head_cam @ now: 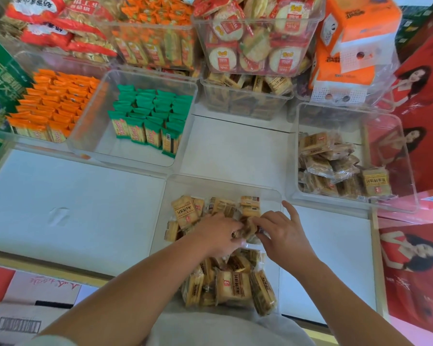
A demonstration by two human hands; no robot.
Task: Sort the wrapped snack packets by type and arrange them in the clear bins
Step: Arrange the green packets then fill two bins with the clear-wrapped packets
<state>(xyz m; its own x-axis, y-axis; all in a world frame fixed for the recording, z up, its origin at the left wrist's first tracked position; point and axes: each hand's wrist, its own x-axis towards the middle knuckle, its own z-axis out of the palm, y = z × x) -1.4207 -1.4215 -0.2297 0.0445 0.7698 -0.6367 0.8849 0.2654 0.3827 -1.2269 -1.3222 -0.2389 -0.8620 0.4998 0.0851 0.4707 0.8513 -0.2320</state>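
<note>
— Hands first: left hand (218,233) curled over a brown packet (248,229) in the middle of the near bin (223,186), right hand (284,233) pinching the same packet from the other side, one finger sticking out straight. Both closed on it, as far as can be made out.

— Worth two hands for one packet?

— Probably not. Better to leave the pinch to the right hand and free the left to steady the loose tan packets (233,288) heaped at the near end of that bin. Lift straight up, no dragging. Glossy wrappers, likely to slide and pull neighbours along.

— And where to put it?

— Seems to match the lot lying in the right bin (340,201): same tan wrapper with a dark label, though print too blurred to read for certain. Check the label before carrying it across the bench (73,208).

— Stood up or laid flat?

— Copy the green packets (150,116) further back: upright, rows tight, labels one way. Start from a corner and lean each one on the wall or on its neighbour.

— Anything to watch?

— Crumbly contents, by the look of them. So grip the sealed edges, not the middle, and mind the rim on the way out.
</note>
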